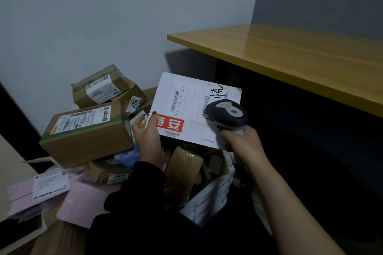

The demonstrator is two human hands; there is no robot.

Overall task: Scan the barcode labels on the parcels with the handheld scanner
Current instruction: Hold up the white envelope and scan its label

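My left hand [147,136] grips the lower left edge of a flat white envelope parcel [186,101] with a red block and two barcodes, holding it up over the pile. My right hand [241,143] holds a grey handheld scanner [228,115] by its handle. The scanner's head lies over the envelope's right side, pointing at the barcode label [205,105] there. A second barcode [175,101] runs along the envelope's middle left.
Cardboard boxes with labels [87,132] [101,87] are stacked at the left against the wall. Pink mailers [41,192], a tan parcel [182,172] and white bags [211,196] lie below. A yellow-topped desk [290,58] juts in at the right.
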